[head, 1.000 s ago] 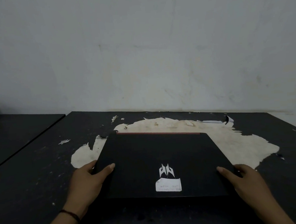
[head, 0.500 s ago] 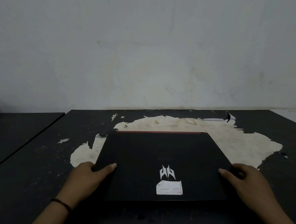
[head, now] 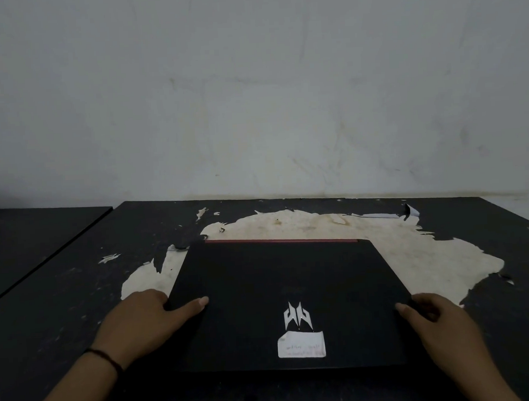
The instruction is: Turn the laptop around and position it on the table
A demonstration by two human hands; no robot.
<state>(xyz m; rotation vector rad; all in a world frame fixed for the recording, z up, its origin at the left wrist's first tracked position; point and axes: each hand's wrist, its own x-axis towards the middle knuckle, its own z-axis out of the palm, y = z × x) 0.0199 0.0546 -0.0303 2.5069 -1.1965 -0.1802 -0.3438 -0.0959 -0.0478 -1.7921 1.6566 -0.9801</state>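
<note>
A closed black laptop (head: 280, 285) lies flat on the dark table (head: 57, 303), with a red strip along its far edge and a silver logo and white sticker near me. My left hand (head: 144, 326) grips the laptop's left edge, thumb on the lid and fingers at the side. Over on the right edge, my right hand (head: 441, 323) holds the same way, its fingers curled round the side. A dark band circles my left wrist.
The table's black coating has peeled off in a large pale patch (head: 413, 254) behind and beside the laptop. A second dark table (head: 29, 240) adjoins at the left. A bare white wall (head: 251, 93) stands right behind the tables.
Both hands keep their hold on the laptop's edges. The laptop has stayed in nearly the same place and heading; my left forearm has swung slightly outward.
</note>
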